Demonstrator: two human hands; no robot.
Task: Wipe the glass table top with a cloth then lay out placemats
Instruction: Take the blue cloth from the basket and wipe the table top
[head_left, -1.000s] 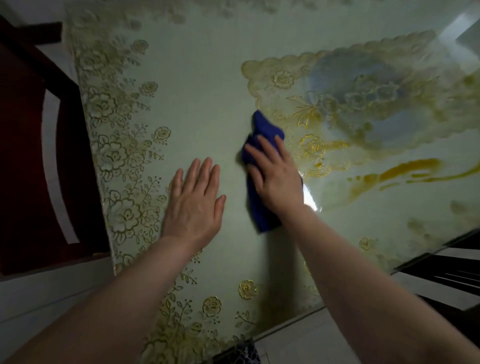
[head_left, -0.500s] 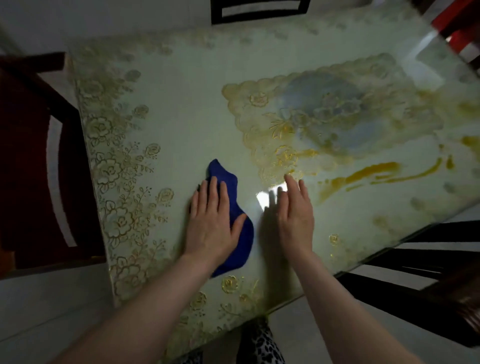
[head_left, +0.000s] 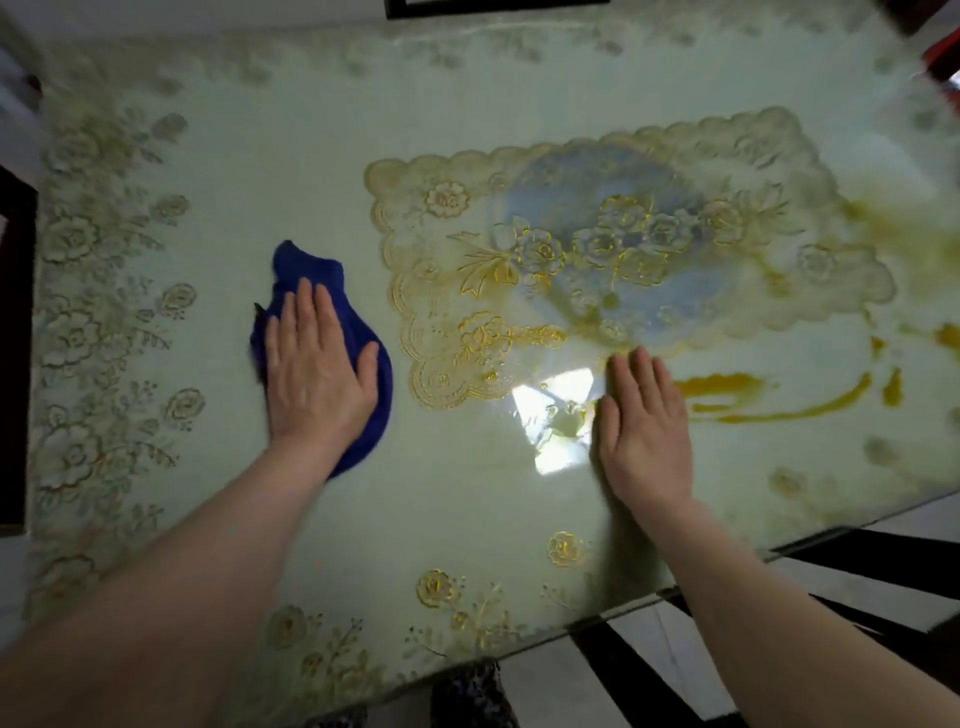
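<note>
Two flat, spread hands on the glass table top (head_left: 467, 499), left hand (head_left: 317, 379) atop blue cloth (head_left: 363, 332), right hand (head_left: 644, 431) beside the glare patch (head_left: 556, 415).

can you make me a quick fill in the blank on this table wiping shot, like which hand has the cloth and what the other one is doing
1. The cloth is ____ in colour.
2. The hand pressing flat on the cloth is the ____ hand.
3. The right hand lies flat on the bare ____ table top.
4. The bright glare patch lies between the two ____.

Missing words: blue; left; glass; hands
</note>
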